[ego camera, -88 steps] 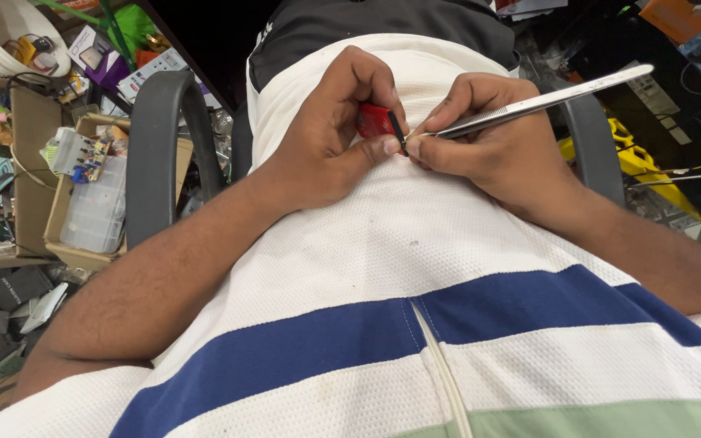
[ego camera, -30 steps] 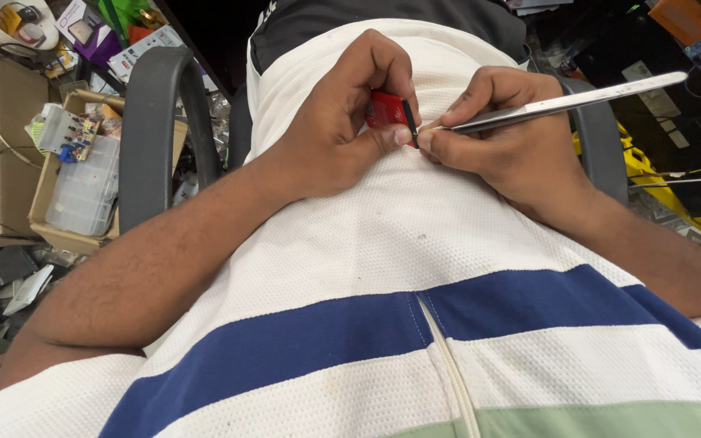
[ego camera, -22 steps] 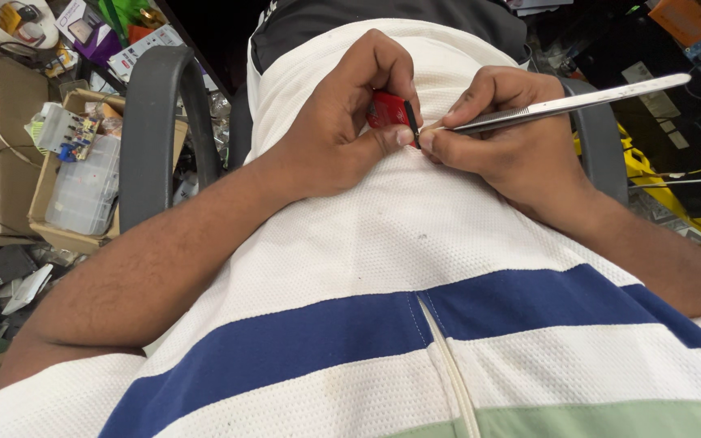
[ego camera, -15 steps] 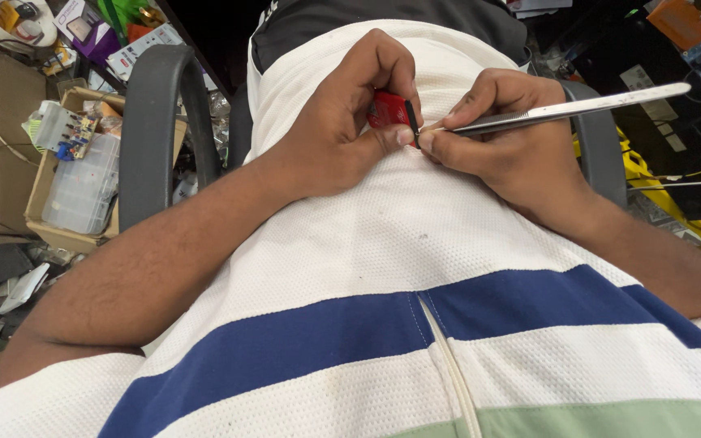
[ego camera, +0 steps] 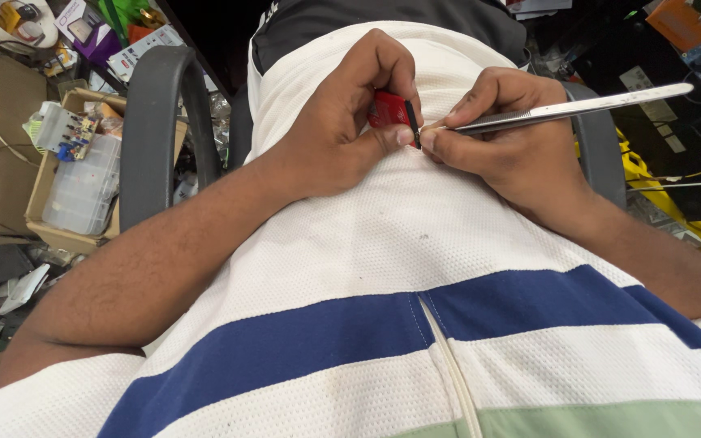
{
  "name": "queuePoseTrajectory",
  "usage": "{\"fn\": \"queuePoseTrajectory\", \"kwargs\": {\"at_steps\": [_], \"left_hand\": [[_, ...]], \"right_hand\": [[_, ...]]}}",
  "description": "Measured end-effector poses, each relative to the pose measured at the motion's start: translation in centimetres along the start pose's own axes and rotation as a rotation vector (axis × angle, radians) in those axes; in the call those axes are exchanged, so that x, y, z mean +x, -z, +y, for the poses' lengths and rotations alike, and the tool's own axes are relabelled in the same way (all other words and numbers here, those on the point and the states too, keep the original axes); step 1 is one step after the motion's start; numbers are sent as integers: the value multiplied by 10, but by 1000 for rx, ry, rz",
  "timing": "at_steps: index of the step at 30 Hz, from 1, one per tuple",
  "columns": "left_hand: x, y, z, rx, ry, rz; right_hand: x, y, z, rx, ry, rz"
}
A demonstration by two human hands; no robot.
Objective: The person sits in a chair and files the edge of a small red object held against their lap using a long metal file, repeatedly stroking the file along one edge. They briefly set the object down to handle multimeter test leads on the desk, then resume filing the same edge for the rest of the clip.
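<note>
Against a white mesh-knit shirt [ego camera: 415, 243], left hand [ego camera: 342, 130] pinching small red board [ego camera: 389, 109], right hand [ego camera: 505, 138] gripping slim steel tweezers [ego camera: 578, 107].

So I've got a small red circuit board [ego camera: 389, 109] pinched in my left hand [ego camera: 342, 122] over my shirt, while my right hand [ego camera: 513, 134] pokes metal tweezers [ego camera: 569, 109] at its edge.

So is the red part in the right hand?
No, the left hand pinches the red part, while the right hand holds metal tweezers against its edge.
</note>
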State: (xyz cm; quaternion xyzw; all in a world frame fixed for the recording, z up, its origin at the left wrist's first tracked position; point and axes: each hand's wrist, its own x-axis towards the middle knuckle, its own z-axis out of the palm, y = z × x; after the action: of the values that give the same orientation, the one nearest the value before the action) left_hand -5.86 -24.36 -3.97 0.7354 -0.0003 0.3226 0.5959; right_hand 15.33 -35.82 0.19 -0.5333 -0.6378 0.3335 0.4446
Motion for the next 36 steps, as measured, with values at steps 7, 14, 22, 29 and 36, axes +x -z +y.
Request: {"fn": "queuePoseTrajectory", "kwargs": {"at_steps": [7,14,22,29,36], "left_hand": [[-1,0,0,10,-5,4],[-1,0,1,40,-14,5],[0,-1,2,44,-10,2],[0,-2,6,85,-19,7],[1,-1,12,168,-32,-22]], "right_hand": [[1,-1,-2,-7,-22,4],[0,-1,-4,33,-54,-1],[2,0,-5,28,-41,-20],[1,1,-3,41,-55,-21],[-1,1,1,24,-3,-7]]}}
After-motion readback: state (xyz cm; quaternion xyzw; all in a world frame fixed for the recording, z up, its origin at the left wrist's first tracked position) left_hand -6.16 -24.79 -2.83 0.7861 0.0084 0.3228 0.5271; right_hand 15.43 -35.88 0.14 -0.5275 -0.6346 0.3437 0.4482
